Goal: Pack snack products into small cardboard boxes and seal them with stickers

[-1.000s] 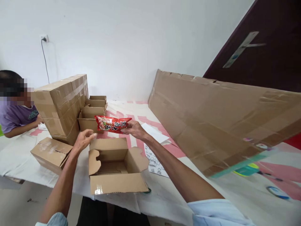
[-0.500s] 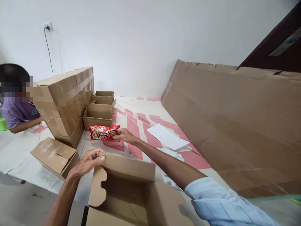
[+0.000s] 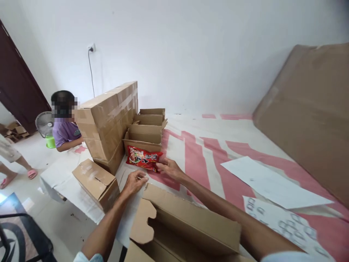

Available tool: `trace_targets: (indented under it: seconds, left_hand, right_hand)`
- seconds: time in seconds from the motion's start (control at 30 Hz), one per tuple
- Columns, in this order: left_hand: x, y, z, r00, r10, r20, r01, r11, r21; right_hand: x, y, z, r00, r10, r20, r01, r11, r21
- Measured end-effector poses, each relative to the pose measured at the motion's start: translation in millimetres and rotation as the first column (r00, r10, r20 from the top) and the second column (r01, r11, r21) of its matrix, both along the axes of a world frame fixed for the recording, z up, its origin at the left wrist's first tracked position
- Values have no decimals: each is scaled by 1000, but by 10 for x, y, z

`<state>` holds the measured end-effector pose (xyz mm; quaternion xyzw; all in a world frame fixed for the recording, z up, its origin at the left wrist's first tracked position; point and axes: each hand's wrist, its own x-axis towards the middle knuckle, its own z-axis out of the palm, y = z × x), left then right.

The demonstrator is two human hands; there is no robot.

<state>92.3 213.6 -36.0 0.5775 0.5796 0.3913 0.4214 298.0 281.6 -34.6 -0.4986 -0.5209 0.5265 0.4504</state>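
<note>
head view: one red packet [image 3: 143, 159], grasped in the right hand [image 3: 170, 168], before overlapping open boxes [image 3: 144, 137].
left hand [image 3: 133, 183] at one open carton [image 3: 191, 216], grip impossible to tell; one closed box [image 3: 91, 177]; two paper sheets [image 3: 272, 185]; pink-and-white cloth [image 3: 193, 156]; one person [image 3: 64, 131] near the white wall [image 3: 191, 54].

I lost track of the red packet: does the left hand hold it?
No, the right hand grips the red packet by one end.

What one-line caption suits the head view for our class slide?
Right hand holds a red packet beyond an open cardboard box; left hand near its edge.
</note>
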Motion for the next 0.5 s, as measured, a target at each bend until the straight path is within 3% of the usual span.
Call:
trace_targets:
  seconds: [0.13,0.33,0.4,0.5]
  left_hand:
    - [66,217,11,988,29,-154,-23,999,40]
    - [169,442,31,933,88,-348,-65,995,78]
    - [194,496,25,914,112,-391,-80,992,96]
    - [218,583,18,887,149,-438,-105,987,125]
  right_hand:
    - [281,-383,124,999,-31,30,31,999,5]
    - [848,-1279,361,993,-76,85,76,997,4]
    - [1013,-1598,356,976,-174,128,176,984,-4]
    - [1189,-2045,206,931,-311,192,324,945,-38]
